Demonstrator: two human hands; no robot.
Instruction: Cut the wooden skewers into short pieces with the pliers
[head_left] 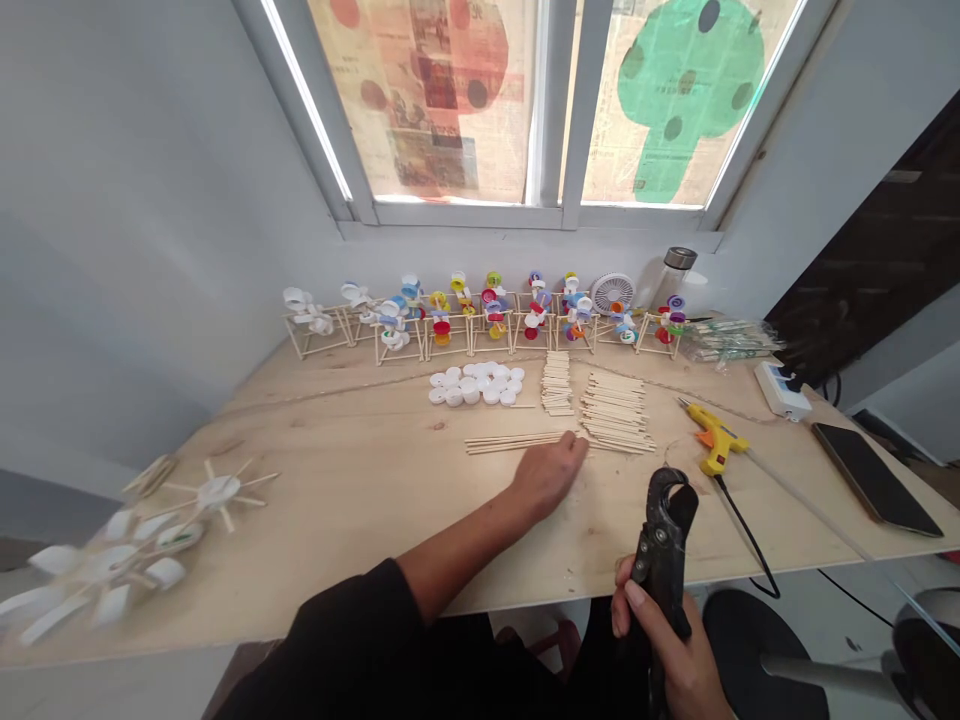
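Note:
My left hand [551, 472] is closed at the right end of a few long thin wooden sticks [501, 443] lying on the table. Its fingertips are partly hidden. Just beyond it lie two piles of cut wooden sticks, a shorter-cut pile [557, 385] and a longer-cut pile [615, 412]. My right hand [671, 640] grips a black pipe cutter [664, 540] at the table's front edge, its hooked jaw pointing up and its blade apart from the hook. White bottle caps [472, 384] sit in a cluster behind the long sticks.
Small stick-and-cap wheels on stands [442, 325] line the wall. A yellow glue gun [716, 440], its cord, a phone [874, 480] and a power strip [782, 390] lie at right. Larger white wheels [109, 565] are at left. A bottle [673, 278] and fan [613, 294] stand behind.

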